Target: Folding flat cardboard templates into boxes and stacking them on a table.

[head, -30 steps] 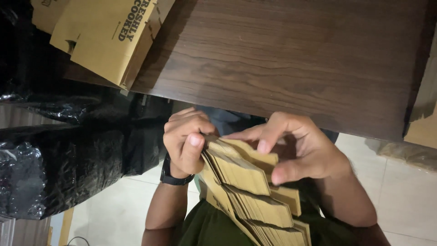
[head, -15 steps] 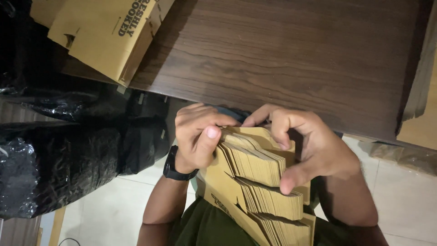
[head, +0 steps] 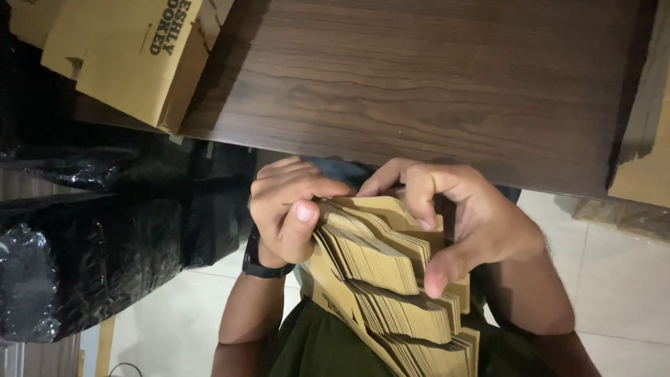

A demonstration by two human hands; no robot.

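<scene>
A thick stack of flat brown cardboard pieces [head: 377, 269] rests on my lap below the table edge, fanned out in steps. My left hand [head: 283, 209], with a black watch [head: 255, 264] on the wrist, grips the stack's left side, thumb pressed on the upper sheets. On the other side my right hand [head: 478, 223] curls over the top, with the index finger on the uppermost sheet and the thumb along the right edge. The lower end of the stack runs out of the frame.
A dark wood-grain table [head: 419, 84] fills the upper view. A brown cardboard box [head: 132, 56] sits at its left corner, and more cardboard [head: 645, 167] leans at the right. A black plastic bag [head: 91, 258] bulges on the left over a pale tiled floor [head: 618, 279].
Both hands have lifted the stack a little toward the table edge. My left thumb has slid onto the upper sheets and my right fingers have shifted over the top.
</scene>
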